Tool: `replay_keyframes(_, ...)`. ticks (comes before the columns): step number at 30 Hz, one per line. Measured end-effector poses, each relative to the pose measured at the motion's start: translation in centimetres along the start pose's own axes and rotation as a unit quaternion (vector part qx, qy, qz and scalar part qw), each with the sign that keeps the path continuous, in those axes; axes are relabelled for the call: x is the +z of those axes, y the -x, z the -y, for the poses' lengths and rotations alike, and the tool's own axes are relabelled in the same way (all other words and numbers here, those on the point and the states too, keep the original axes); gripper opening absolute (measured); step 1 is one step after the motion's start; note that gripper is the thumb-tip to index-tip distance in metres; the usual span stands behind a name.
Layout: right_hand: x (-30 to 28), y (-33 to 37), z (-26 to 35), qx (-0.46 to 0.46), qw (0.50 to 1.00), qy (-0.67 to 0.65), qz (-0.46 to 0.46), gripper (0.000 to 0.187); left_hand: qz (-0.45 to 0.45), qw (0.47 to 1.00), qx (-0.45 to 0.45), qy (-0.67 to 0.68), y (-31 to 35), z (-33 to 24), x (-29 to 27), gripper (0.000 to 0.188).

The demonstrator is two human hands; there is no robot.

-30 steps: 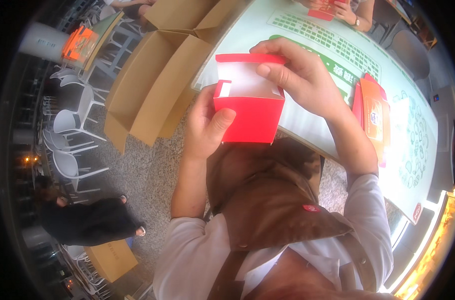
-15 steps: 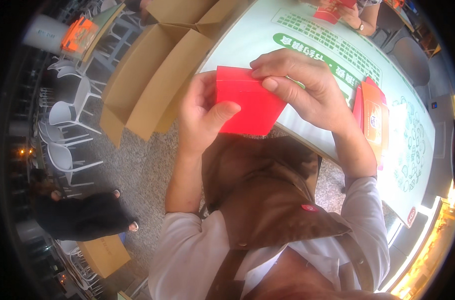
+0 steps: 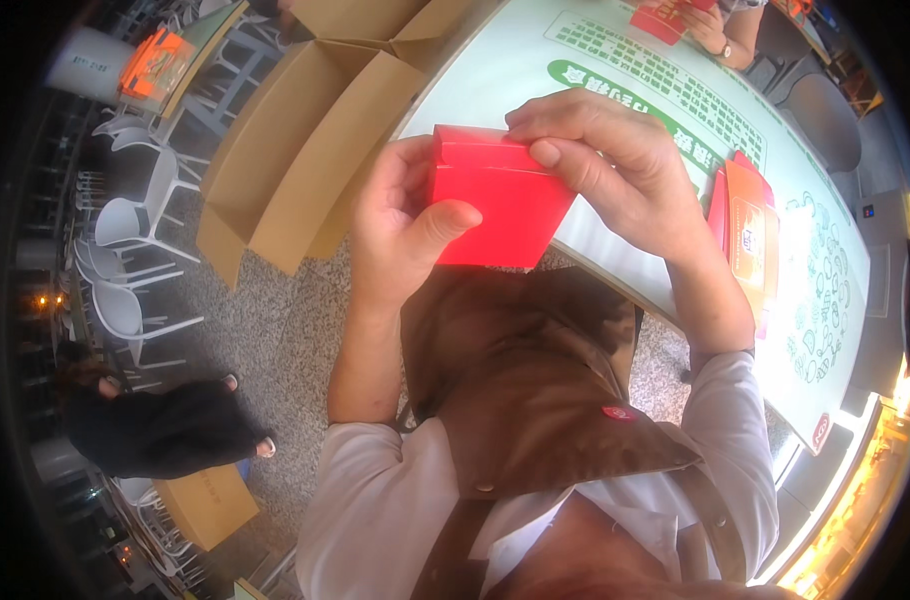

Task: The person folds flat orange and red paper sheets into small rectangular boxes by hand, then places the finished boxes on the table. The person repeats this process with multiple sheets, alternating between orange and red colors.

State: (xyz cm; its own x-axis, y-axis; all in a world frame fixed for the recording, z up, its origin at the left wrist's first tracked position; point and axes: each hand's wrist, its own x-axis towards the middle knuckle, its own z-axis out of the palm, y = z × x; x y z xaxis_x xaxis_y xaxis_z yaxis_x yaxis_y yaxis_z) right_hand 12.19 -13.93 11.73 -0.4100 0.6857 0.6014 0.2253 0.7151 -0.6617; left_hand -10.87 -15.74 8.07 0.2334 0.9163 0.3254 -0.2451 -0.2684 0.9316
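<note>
A small red paper box (image 3: 500,215) with a folded top flap is held up in front of my brown apron, beside the table's near edge. My left hand (image 3: 405,220) grips its left side, thumb across the front and fingers behind. At the upper right, my right hand (image 3: 605,165) pinches the flap between thumb and fingers. The box's back is hidden. To the right on the table lies a stack of flat red and orange cartons (image 3: 750,235).
The pale green printed table (image 3: 805,300) stretches ahead and right. Open cardboard boxes (image 3: 305,165) stand at its left, with white chairs (image 3: 125,225) beyond. Another person's hand (image 3: 705,30) holds a red carton across the table. A person in black (image 3: 165,430) is at lower left.
The red box's top flap has tipped a little, and its crease shows more clearly. My right hand has shifted slightly along the flap; the left keeps its grip.
</note>
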Motion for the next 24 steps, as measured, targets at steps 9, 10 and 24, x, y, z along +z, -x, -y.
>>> replay_keyframes(9, -0.1, 0.1, 0.0, 0.016, 0.999, 0.034, 0.01, 0.013, -0.001, 1.0, -0.011, -0.006, 0.1, 0.2, -0.1, 0.072)
replay_keyframes(10, -0.1, 0.0, 0.0, 0.012, 0.999, 0.033, 0.01, 0.013, -0.001, 1.0, -0.01, -0.006, 0.1, 0.2, -0.1, 0.071)
replay_keyframes(24, 2.6, 0.4, -0.2, -0.004, 0.999, -0.021, -0.048, 0.032, -0.039, 0.995, 0.086, -0.021, -0.2, 1.0, -0.2, 0.064)
